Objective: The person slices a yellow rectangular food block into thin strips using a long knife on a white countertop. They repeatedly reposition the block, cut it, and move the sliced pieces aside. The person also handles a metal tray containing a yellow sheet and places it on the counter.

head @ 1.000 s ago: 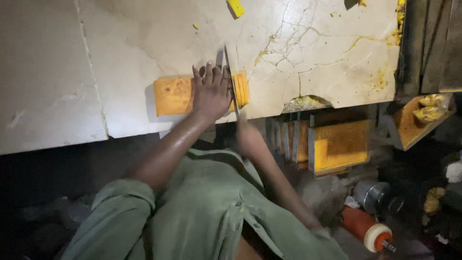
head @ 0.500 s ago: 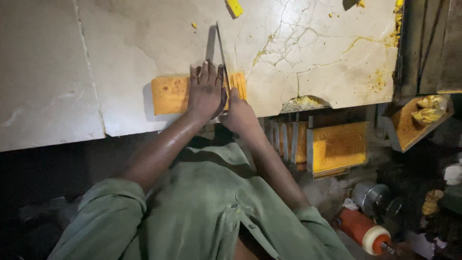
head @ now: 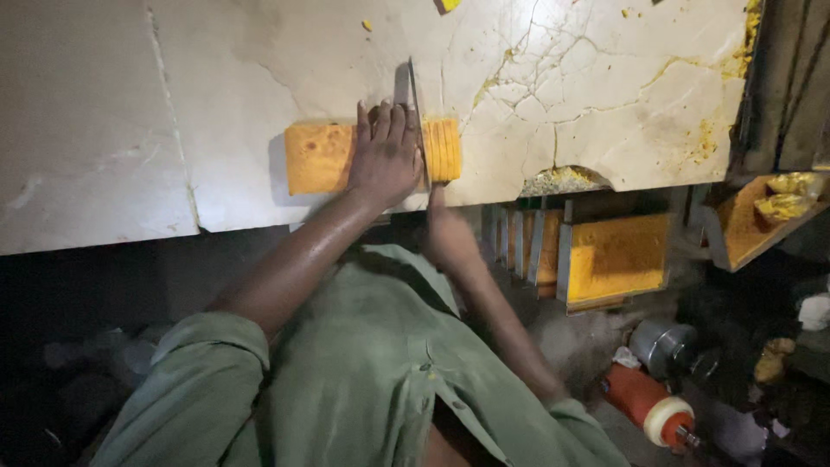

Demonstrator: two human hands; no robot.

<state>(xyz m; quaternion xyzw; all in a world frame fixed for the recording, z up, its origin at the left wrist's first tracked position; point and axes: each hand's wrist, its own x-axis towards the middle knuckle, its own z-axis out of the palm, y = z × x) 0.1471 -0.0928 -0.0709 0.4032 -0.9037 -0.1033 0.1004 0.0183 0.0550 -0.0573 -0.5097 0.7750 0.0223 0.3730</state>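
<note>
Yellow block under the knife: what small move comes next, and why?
Probably draw the knife back down through the yellow block. The blade stands across it beside cut slices, the left hand pins the uncut part, and the right hand sits at the slab's near edge.

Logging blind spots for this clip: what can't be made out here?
- Head view: the left hand covers the middle of the orange block.
- The right hand is blurred below the slab edge; its grip on the knife is unclear.
- The orange bottle sits in dark clutter.
</note>
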